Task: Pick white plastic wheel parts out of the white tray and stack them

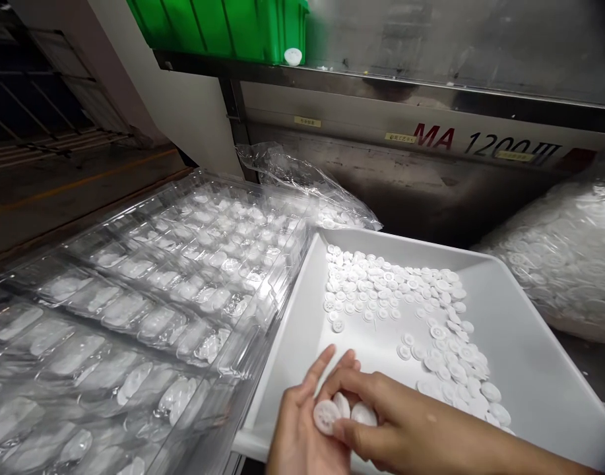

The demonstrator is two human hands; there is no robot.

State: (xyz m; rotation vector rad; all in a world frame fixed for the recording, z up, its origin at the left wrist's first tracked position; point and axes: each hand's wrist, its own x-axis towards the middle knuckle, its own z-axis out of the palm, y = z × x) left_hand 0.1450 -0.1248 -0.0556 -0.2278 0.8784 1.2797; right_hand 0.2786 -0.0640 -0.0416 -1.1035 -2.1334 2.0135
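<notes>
My left hand [302,425] is cupped palm up over the near edge of a light grey tray [485,284], fingers reaching forward. Several small round white plastic discs [326,417] lie in its palm. Curled over them from the right, my right hand [388,409] has its thumb and fingers closed around the discs. One disc faces up and shows a ribbed centre; the others are partly hidden by the fingers. Many loose white discs [386,277] are spread across the tray's far and right side.
Clear plastic compartment trays [148,264] with white pieces in their pockets fill the left. A clear bag [307,175] lies behind them. Another full bag [569,264] stands at right. A green crate [223,30] sits on the machine ledge [411,95], a white piece beside it.
</notes>
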